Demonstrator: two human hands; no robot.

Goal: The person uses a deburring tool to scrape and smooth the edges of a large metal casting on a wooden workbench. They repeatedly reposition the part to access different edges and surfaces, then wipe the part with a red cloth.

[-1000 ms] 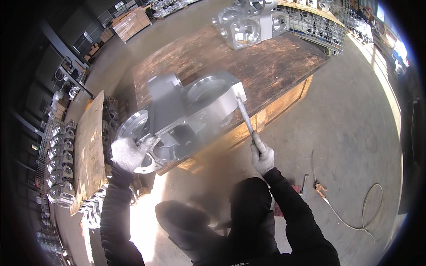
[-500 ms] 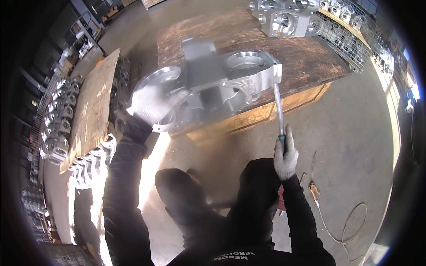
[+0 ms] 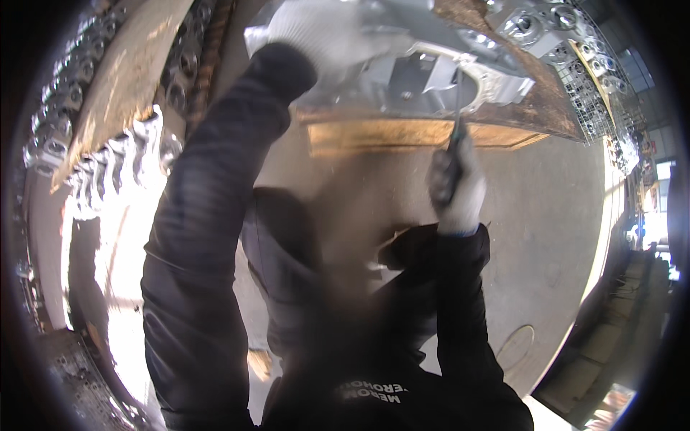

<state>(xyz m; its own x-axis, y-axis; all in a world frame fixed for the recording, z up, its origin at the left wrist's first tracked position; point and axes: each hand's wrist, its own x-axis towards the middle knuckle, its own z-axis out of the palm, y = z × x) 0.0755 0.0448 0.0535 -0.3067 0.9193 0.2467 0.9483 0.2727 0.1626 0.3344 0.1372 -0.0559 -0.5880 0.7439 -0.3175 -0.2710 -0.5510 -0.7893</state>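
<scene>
A large silver-grey cast-metal part with round openings (image 3: pixel 440 75) lies at the near edge of a brown wooden table with a paler front side (image 3: pixel 424 136). Its long axis runs from the person's left to right, roughly along that edge, with the right end dipping slightly nearer the person; the top of the picture cuts off its far side.

The left hand, in a white knitted glove (image 3: pixel 320 36), is at the casting's left part (motion blur smears it badly), so I cannot tell whether its fingers are clamped there or merely resting.

The right hand, in a pale glove (image 3: pixel 458 183), has its fingers wrapped around the handle of a slim, straight metal tool with a dark grip (image 3: pixel 457 123). The tool's shaft points away from the person, nearly square to the casting's long axis, and its tip overlaps the round opening near the right end; whether it touches metal I cannot tell.

To the left, a long tan wooden board (image 3: pixel 126 72) slants away beside rows of silver castings (image 3: pixel 126 161).
</scene>
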